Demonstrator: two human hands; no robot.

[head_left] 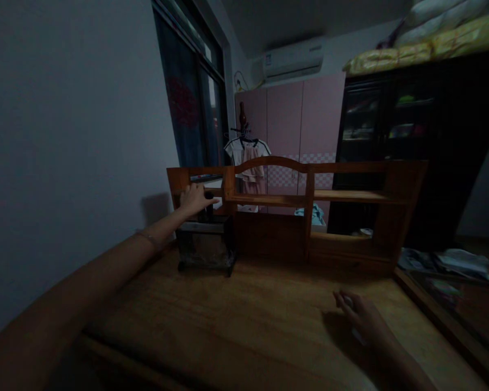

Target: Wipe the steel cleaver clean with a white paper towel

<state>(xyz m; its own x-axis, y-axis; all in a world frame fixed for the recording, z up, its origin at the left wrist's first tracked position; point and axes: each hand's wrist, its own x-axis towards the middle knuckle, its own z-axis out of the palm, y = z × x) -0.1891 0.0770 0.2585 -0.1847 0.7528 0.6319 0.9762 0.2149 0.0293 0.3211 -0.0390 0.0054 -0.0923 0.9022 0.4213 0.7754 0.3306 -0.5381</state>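
One wooden desk (244,309) is standing against the wall, carrying one wooden shelf unit (309,195) along its back edge. One dark box-shaped appliance (206,244) is sitting on the desktop at the left end, just in front of the shelf unit.

Two hands are showing. The left hand (194,199) is reaching out above the appliance, its fingers curling closed over one small dark piece (208,194) at the appliance's top, with the thumb lying beneath it. The right hand (356,310) is resting on the desktop near the right, well apart from the appliance, fingers half bent. A pale shape is peeking out beneath it, and the dimness is hiding whether the hand is gripping anything.

One air conditioner (293,60) is hanging above one pink wardrobe (293,125).
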